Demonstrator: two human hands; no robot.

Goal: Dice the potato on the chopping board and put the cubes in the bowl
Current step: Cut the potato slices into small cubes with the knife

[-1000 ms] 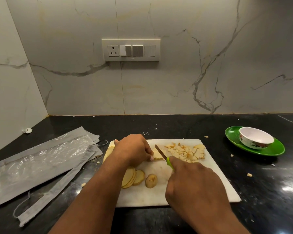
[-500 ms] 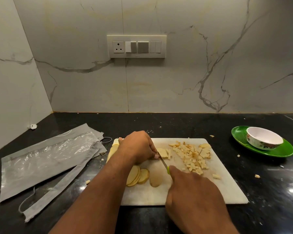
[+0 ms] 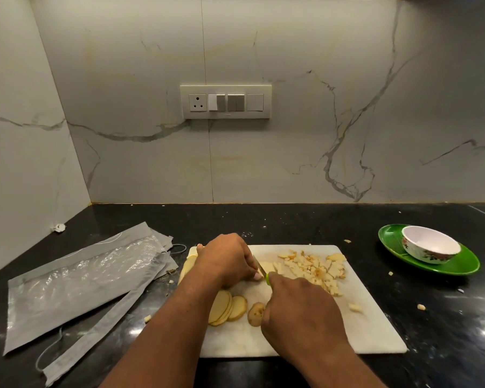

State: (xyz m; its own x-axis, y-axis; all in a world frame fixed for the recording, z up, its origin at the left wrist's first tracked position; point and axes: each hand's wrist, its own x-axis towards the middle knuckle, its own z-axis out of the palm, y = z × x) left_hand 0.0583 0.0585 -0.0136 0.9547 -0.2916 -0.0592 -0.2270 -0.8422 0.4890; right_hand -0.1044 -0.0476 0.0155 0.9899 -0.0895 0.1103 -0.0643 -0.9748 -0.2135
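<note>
Your left hand sits curled over a piece of potato near the middle of the board, fingertips pressing it down just left of the blade. Your right hand is closed around the knife; only its green handle end and a little of the blade show between the two hands. I judge you are in the middle of a cut.

The cubes lie in a loose heap on the far right part of the board. Some slices wait at the near left, overlapping each other, partly under your left forearm. The bowl stands on a green plate, well apart to the right of the board, and looks empty.

Raw potato is stiff and does not bend, but the cut faces are probably wet and slippery, so a thin piece can slide under the blade. Hold it from above with the fingertips tucked back. The cubes are light and small; they scatter easily, and a few already lie on the counter. Gather them in a cupped hand, or push them with the blade's flat side.
</note>
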